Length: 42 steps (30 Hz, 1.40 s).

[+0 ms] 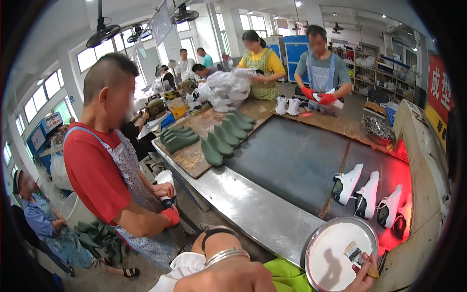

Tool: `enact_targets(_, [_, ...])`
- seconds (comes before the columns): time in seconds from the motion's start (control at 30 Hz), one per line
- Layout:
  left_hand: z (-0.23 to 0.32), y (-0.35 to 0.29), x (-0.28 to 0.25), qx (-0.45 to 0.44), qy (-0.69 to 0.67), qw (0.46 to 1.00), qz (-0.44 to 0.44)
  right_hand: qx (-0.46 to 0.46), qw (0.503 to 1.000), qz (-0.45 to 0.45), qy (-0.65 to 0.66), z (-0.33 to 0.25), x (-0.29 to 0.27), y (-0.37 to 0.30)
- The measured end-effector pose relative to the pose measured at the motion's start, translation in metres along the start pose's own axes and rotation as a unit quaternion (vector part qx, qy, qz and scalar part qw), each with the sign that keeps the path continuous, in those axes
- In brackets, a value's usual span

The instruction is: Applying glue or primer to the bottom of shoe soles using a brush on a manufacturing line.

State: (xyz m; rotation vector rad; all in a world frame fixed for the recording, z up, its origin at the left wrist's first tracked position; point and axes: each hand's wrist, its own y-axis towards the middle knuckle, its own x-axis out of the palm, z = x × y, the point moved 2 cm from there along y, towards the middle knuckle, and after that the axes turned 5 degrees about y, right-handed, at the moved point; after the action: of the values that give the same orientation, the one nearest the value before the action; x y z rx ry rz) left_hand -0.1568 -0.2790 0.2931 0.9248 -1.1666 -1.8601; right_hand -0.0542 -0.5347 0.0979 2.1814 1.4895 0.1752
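My right hand [362, 278] is closed on a paintbrush [357, 254] with a wooden handle and pale bristles. The brush is over a round metal pan [311, 243] of white liquid, where a dark shadow falls. At the lower middle, my left hand [221, 243] reaches forward, a black band across it and silver bangles [227, 256] at the wrist. Its fingers are hidden, so I cannot tell if it grips anything. White material [182, 267] lies beside that wrist. White and black sneakers [349, 183] stand in a row on the dark belt, beyond the pan.
Green shoe lasts [231, 131] stand on a wooden board [194, 158]. A metal ledge [262, 207] runs along the belt's near side. Close on my left, a co-worker in red [104, 170] handles a shoe. Two more co-workers stand across the belt. A red-lit machine opening [404, 194] is at right.
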Motion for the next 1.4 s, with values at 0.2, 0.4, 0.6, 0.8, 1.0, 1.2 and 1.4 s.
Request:
enact_targets(0.2, [0.005, 0.011, -0.002, 0.144, 0.042, 0.979, -0.140, 0.006, 0.997, -0.011, 0.074, -0.001, 0.003, -0.006])
enact_targets(0.4, [-0.054, -0.070, 0.000, -0.095, 0.115, 0.989, 0.006, -0.014, 0.994, -0.045, 0.098, -0.021, 0.019, -0.007])
enact_targets(0.6, [-0.148, -0.180, 0.054, -0.522, -0.076, 0.834, 0.164, -0.253, 0.960, -0.116, -0.023, -0.020, 0.053, -0.002])
enact_targets(0.8, [-0.141, -0.183, 0.048, -0.638, -0.230, 0.719, 0.154, -0.419, 0.874, -0.211, -0.126, -0.014, 0.075, -0.020])
enact_targets(1.0, [-0.169, -0.206, 0.046, -0.646, -0.206, 0.728, 0.101, -0.420, 0.857, -0.264, -0.137, -0.016, 0.082, -0.019])
enact_targets(1.2, [-0.183, -0.207, 0.007, -0.630, -0.183, 0.739, 0.150, -0.422, 0.864, -0.227, -0.155, -0.006, 0.080, -0.010])
enact_targets(1.4, [-0.189, -0.193, -0.015, -0.516, -0.028, 0.853, 0.076, -0.462, 0.829, -0.260, -0.178, -0.012, 0.077, 0.006])
